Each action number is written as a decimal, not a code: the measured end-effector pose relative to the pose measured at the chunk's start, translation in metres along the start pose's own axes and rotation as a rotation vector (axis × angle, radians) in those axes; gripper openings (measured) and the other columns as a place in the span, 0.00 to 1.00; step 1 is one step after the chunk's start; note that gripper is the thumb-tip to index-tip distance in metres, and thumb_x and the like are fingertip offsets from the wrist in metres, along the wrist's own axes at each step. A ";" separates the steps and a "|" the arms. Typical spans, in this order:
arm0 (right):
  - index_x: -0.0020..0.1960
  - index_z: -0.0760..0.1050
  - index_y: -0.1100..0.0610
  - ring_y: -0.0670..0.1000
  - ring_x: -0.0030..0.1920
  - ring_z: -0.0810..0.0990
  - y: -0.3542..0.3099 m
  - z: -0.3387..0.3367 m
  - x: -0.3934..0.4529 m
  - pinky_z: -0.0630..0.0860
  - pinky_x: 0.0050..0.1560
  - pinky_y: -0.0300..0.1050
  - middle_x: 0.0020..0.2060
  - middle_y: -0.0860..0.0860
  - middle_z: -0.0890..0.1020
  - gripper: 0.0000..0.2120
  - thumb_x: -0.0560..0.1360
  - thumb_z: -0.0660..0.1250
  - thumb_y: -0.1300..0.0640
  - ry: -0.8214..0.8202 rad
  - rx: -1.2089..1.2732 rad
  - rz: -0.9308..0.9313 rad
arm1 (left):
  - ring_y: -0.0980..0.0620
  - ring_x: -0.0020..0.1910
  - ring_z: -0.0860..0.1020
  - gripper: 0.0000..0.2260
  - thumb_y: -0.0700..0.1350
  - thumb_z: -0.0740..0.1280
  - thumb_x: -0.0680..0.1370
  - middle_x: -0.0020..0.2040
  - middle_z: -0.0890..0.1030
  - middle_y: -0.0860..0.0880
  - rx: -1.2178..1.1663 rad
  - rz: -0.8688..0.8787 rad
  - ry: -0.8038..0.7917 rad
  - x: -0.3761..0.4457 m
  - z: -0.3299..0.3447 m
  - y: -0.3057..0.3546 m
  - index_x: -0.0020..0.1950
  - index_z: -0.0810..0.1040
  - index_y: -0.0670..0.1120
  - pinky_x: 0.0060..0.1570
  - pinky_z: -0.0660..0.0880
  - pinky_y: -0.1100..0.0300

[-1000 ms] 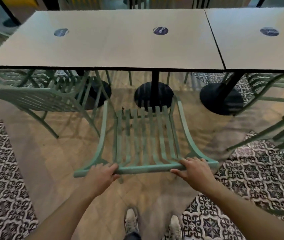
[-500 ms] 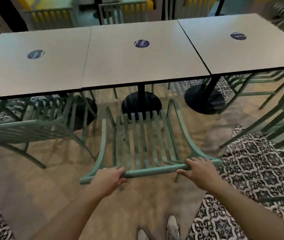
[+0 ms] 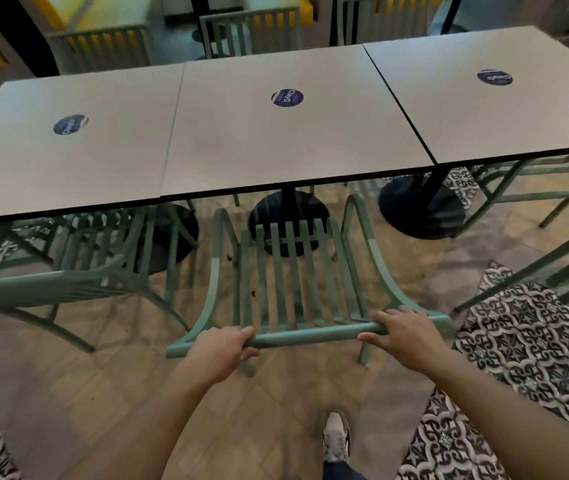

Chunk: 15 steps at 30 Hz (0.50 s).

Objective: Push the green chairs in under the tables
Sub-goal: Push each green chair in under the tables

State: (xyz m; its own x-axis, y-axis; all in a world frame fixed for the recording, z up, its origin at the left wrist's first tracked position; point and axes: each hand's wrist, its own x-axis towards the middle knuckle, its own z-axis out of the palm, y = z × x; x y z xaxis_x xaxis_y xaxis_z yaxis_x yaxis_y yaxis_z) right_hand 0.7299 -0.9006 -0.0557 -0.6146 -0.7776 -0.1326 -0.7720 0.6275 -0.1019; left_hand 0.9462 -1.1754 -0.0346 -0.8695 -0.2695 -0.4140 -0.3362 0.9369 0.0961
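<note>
A green slatted metal chair (image 3: pixel 297 271) stands in front of me, facing the middle table (image 3: pixel 276 140). Its front edge sits just under the table's near edge, by the black pedestal base (image 3: pixel 288 216). My left hand (image 3: pixel 219 348) grips the left part of the chair's top back rail. My right hand (image 3: pixel 404 332) grips the right part of the same rail. Both hands are closed around the bar.
Three grey tables stand in a row, each with a round blue sticker. Another green chair (image 3: pixel 68 282) sits at the left table, another green chair (image 3: pixel 567 258) at the right. More chairs stand beyond the tables. Patterned floor tiles (image 3: pixel 532 348) lie right. My shoe (image 3: pixel 336 441) is below.
The chair has slid forward towards the middle table with both hands still on its back rail. I have stepped closer, so the tabletops fill more of the view.
</note>
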 end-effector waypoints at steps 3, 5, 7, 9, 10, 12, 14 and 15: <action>0.50 0.73 0.43 0.49 0.51 0.76 0.012 -0.005 0.021 0.69 0.50 0.48 0.47 0.44 0.80 0.47 0.59 0.25 0.20 -0.011 0.005 0.006 | 0.51 0.46 0.77 0.12 0.62 0.56 0.79 0.46 0.74 0.56 -0.017 -0.012 0.008 0.019 -0.015 0.003 0.53 0.70 0.55 0.39 0.66 0.57; 0.49 0.72 0.43 0.49 0.50 0.76 0.020 -0.011 0.035 0.69 0.50 0.47 0.46 0.44 0.79 0.45 0.59 0.26 0.21 -0.033 0.023 0.015 | 0.53 0.43 0.76 0.11 0.62 0.56 0.79 0.45 0.72 0.57 -0.024 -0.016 0.007 0.032 -0.023 0.004 0.50 0.68 0.56 0.39 0.66 0.57; 0.48 0.71 0.43 0.49 0.50 0.76 0.026 -0.016 0.046 0.69 0.50 0.47 0.45 0.44 0.79 0.46 0.58 0.24 0.20 -0.035 0.025 0.021 | 0.54 0.42 0.73 0.10 0.62 0.57 0.80 0.45 0.73 0.56 -0.025 -0.028 0.003 0.044 -0.029 0.005 0.48 0.65 0.57 0.40 0.66 0.57; 0.48 0.71 0.42 0.49 0.50 0.75 0.029 -0.018 0.054 0.69 0.51 0.47 0.45 0.44 0.78 0.46 0.57 0.24 0.20 -0.025 0.012 0.028 | 0.52 0.44 0.76 0.10 0.62 0.57 0.79 0.48 0.76 0.55 -0.015 -0.042 0.002 0.054 -0.033 0.004 0.49 0.66 0.56 0.40 0.67 0.57; 0.48 0.71 0.43 0.48 0.50 0.75 0.029 -0.019 0.056 0.69 0.51 0.48 0.46 0.43 0.78 0.46 0.58 0.25 0.20 -0.040 0.000 0.037 | 0.52 0.46 0.77 0.11 0.62 0.57 0.79 0.49 0.77 0.55 -0.019 -0.051 -0.002 0.057 -0.033 0.003 0.50 0.68 0.56 0.41 0.67 0.57; 0.52 0.73 0.44 0.48 0.52 0.75 0.032 -0.017 0.059 0.69 0.55 0.48 0.48 0.44 0.78 0.45 0.61 0.30 0.20 -0.080 0.016 0.069 | 0.53 0.46 0.77 0.13 0.64 0.57 0.78 0.47 0.76 0.56 -0.062 -0.071 -0.028 0.063 -0.025 -0.005 0.49 0.70 0.56 0.42 0.69 0.56; 0.60 0.73 0.46 0.50 0.59 0.73 0.037 -0.017 0.055 0.69 0.62 0.51 0.56 0.46 0.76 0.41 0.66 0.41 0.20 0.001 0.146 0.157 | 0.54 0.48 0.76 0.18 0.69 0.53 0.76 0.48 0.77 0.57 -0.182 -0.155 0.002 0.064 -0.014 -0.013 0.51 0.73 0.58 0.48 0.72 0.54; 0.65 0.71 0.49 0.52 0.64 0.71 0.040 -0.018 0.053 0.68 0.65 0.54 0.62 0.48 0.74 0.38 0.69 0.50 0.23 0.120 0.289 0.264 | 0.54 0.51 0.76 0.22 0.70 0.52 0.76 0.51 0.78 0.56 -0.277 -0.247 0.093 0.061 -0.010 -0.017 0.55 0.76 0.58 0.54 0.72 0.52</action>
State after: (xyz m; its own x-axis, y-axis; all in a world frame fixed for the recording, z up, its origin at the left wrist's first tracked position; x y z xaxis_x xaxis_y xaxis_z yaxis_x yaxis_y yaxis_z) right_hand 0.6638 -0.9172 -0.0491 -0.8134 -0.5766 -0.0771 -0.5181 0.7783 -0.3547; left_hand 0.8955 -1.2100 -0.0527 -0.7749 -0.5108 -0.3724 -0.6138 0.7487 0.2503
